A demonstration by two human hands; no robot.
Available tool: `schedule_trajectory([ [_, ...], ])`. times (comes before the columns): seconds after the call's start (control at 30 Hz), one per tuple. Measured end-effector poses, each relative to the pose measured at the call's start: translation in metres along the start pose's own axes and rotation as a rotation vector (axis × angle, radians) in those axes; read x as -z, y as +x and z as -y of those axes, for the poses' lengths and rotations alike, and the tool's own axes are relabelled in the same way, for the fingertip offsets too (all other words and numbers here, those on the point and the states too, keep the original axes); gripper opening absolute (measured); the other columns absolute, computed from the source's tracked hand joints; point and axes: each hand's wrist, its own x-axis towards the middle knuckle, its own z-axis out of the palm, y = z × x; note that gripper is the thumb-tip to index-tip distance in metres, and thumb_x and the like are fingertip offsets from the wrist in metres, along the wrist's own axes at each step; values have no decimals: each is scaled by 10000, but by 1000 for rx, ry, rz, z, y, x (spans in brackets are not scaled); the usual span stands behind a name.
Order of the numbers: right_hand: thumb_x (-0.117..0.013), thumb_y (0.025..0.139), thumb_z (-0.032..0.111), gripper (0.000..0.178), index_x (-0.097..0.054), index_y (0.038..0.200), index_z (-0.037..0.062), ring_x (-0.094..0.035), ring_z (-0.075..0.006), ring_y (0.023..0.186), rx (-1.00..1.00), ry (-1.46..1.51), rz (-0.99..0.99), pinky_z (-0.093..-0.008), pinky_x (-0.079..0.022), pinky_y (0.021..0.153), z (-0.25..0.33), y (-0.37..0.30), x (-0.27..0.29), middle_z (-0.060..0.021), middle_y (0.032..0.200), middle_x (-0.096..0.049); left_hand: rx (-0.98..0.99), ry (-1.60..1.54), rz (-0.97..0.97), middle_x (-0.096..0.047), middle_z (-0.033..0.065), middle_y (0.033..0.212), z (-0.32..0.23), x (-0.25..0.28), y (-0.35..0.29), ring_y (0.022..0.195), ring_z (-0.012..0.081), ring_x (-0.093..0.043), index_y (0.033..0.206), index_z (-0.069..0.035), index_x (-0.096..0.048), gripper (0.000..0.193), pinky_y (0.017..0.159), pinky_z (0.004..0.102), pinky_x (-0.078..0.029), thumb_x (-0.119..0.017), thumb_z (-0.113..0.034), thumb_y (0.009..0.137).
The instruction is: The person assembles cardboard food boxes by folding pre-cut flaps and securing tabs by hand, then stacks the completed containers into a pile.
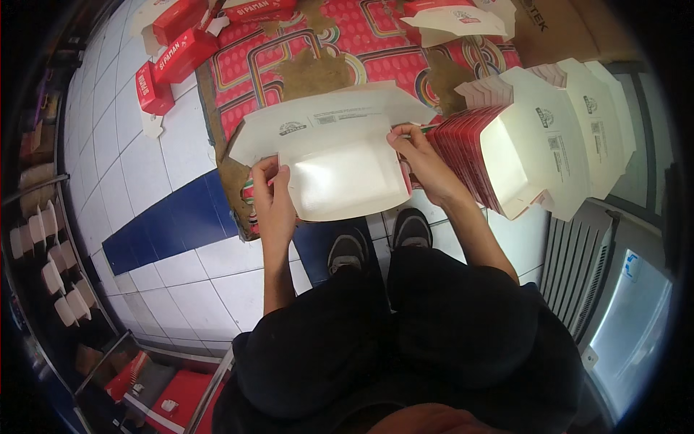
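Observation:
In front of me, at the near edge of a low table, sits a paper food box (343,184) with a white inside and its wide lid flap standing open at the far side. My left hand (273,199) pinches its left wall, thumb inside and fingers outside. At the far right corner, my right hand (426,163) grips the wall between thumb and fingers. To the right lies a thick nested stack of similar boxes (506,155), red outside and white inside, close to my right forearm. Parts of my fingers are hidden behind the box walls.
The table's red patterned cover (303,47) is torn in patches. Closed red boxes (177,58) are heaped at the far left, and another open box (455,25) lies at the back. A brown carton (560,32) stands far right, above a grey vented panel (575,253).

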Motion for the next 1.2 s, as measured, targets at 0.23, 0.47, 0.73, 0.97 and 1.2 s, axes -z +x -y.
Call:
schedule_trajectory([
  [0.23,-569,1000,387,319,-513,1189,136,-546,-113,833,-59,35,-15,-272,-471,664,1,8,3,-10,946,-529,43,102,12,-650,198,1201,-19,-2,0,1061,233,-645,1223,-12,-541,271,901,349,-517,-579,-137,985],
  [0.47,-561,989,366,322,-552,1141,82,-588,-166,866,191,371,-380,-350,-513,730,4,46,37,-48,1004,-568,63,206,77,-679,226,1119,-26,15,12,944,208,-676,1236,-15,-531,299,817,300,-542,-588,-84,951],
  [0.73,-540,968,438,441,-564,1246,96,-583,-186,930,306,389,-493,-383,-477,844,15,112,32,-53,1052,-583,106,24,156,-496,189,1440,14,20,22,1390,281,-448,1390,-48,-453,499,1057,434,-435,-588,-317,991],
  [0.97,-402,1020,321,464,-401,1409,69,-483,-203,1242,70,373,-198,-345,-416,1023,-93,40,-14,-116,1325,-494,190,-220,125,-404,98,1549,38,3,-6,1462,264,-346,1563,-173,-323,683,1156,471,-338,-363,-613,1042],
  [1.2,-453,1025,248,554,-242,1515,99,-458,-249,1345,330,506,-248,-422,-441,1083,-108,-33,-5,-114,1445,-407,-98,-243,430,-362,151,1540,38,-12,7,1435,261,-343,1538,-34,-293,830,1190,435,-238,-381,-662,1003],
])
